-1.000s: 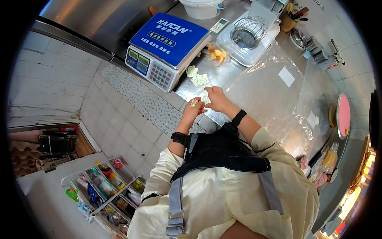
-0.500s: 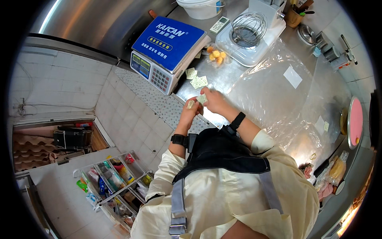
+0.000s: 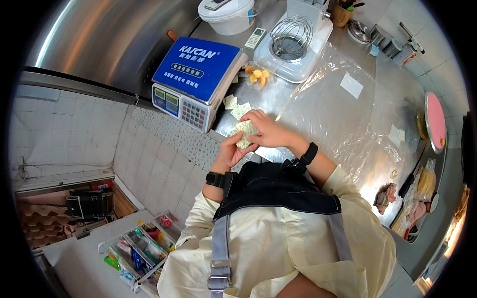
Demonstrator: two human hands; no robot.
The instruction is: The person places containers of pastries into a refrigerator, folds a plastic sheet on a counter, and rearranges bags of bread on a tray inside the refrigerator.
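Small pale green printed paper squares (image 3: 245,130), overlapping in a little bunch, are held between my two hands at the front edge of the steel counter. My left hand (image 3: 230,151) pinches them from below with its thumb across the front. From the right, my right hand (image 3: 269,131) grips the same squares, its fingers curled over their upper edge. Whether they are flat slips or thin sachets I cannot tell. More of the same squares (image 3: 230,102) lie loose on the counter just beyond my hands, beside the scale.
A blue-topped digital scale (image 3: 191,69) stands at the left. Behind are a clear bag of yellow-orange pieces (image 3: 257,76), a remote control (image 3: 255,38), a white bucket (image 3: 226,20) and a mixer with a whisk (image 3: 293,37). Clear plastic sheeting (image 3: 323,109) covers the right side.
My hands have come closer together, and the squares they held apart are now overlapped in one bunch. The whole view has shifted slightly.
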